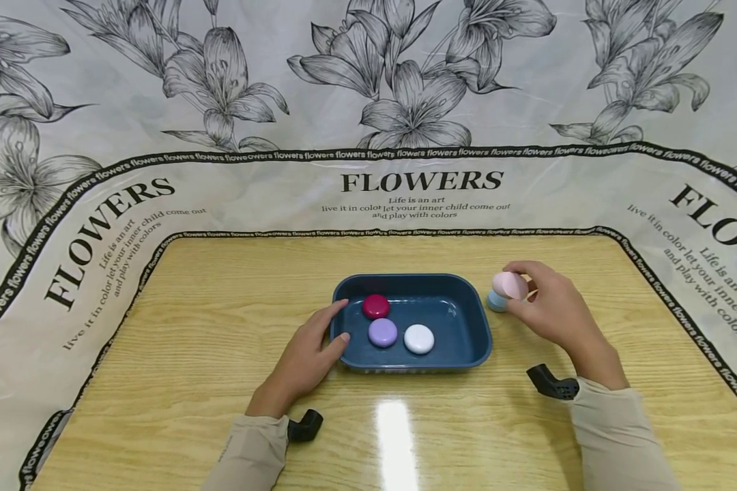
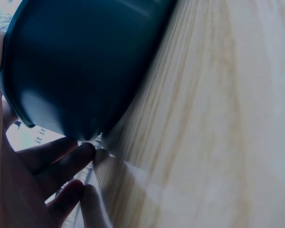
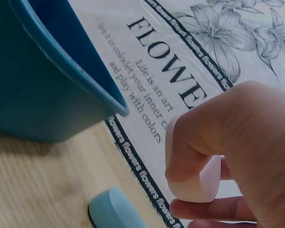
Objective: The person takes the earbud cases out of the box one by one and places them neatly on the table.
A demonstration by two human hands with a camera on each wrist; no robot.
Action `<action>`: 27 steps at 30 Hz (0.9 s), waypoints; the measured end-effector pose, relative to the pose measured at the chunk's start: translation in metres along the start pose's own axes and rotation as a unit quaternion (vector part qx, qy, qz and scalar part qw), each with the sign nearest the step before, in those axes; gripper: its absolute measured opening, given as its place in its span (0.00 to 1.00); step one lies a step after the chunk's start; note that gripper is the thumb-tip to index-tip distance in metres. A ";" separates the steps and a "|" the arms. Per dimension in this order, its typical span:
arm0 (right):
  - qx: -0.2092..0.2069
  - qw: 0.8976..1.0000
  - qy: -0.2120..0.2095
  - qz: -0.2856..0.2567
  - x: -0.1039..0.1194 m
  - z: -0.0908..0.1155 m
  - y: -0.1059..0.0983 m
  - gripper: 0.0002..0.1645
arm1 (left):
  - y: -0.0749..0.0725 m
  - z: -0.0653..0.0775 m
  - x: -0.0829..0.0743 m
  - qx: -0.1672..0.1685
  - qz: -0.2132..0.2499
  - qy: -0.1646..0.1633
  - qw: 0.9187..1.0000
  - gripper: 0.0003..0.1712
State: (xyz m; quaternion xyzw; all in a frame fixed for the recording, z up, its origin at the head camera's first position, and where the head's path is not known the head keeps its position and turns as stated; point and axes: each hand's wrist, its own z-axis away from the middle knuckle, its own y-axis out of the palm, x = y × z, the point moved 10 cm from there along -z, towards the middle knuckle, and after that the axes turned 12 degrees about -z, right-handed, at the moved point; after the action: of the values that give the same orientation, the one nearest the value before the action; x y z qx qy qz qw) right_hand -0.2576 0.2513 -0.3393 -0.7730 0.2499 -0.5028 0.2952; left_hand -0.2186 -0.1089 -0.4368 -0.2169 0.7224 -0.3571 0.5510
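A dark blue rectangular basin point(image 1: 454, 320) sits on the table. Inside lie three smooth, rounded, disc-like pieces: a crimson one point(image 1: 376, 306), a lilac one point(image 1: 383, 333) and a white one point(image 1: 419, 339). My left hand point(image 1: 310, 348) holds the basin's left end, thumb over the rim; in the left wrist view, other fingers point(image 2: 66, 166) lie by its outer wall. Right of the basin, my right hand point(image 1: 553, 303) pinches a pale pink rounded piece point(image 3: 194, 187) between thumb and fingers, raised off the table. Below it, a light blue rounded piece point(image 3: 115, 209) stands on the wood, partly overlapped in the head view.
The light wood table point(image 1: 221, 293) is bordered at the back and sides by a white flower-printed cloth point(image 1: 270, 191). Black wrist mounts point(image 1: 305, 425) sit at both beige sleeves point(image 1: 614, 436). The basin's raised walls stand between the two hands.
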 end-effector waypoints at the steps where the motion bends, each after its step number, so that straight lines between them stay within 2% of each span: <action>1: 0.001 1.000 0.004 -0.001 -0.003 0.001 -0.001 0.29 | 0.000 0.000 0.000 0.000 0.000 0.000 1.000 0.33; 7: 0.006 1.000 0.021 0.006 -0.015 0.003 -0.007 0.28 | -0.001 0.000 -0.001 0.000 0.003 0.002 1.000 0.33; 14: 0.012 1.000 0.019 0.000 -0.024 0.003 -0.013 0.28 | -0.001 0.000 -0.002 -0.006 0.005 0.005 1.000 0.32; 27: 0.029 0.997 0.072 0.020 -0.058 0.009 -0.017 0.25 | -0.002 0.001 -0.003 -0.004 0.008 0.005 1.000 0.33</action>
State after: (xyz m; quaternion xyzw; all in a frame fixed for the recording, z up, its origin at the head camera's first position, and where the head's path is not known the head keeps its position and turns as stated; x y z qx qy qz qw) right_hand -0.2692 0.3049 -0.3670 -0.7209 0.2710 -0.5579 0.3091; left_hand -0.2173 -0.1079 -0.4332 -0.2117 0.7280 -0.3512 0.5494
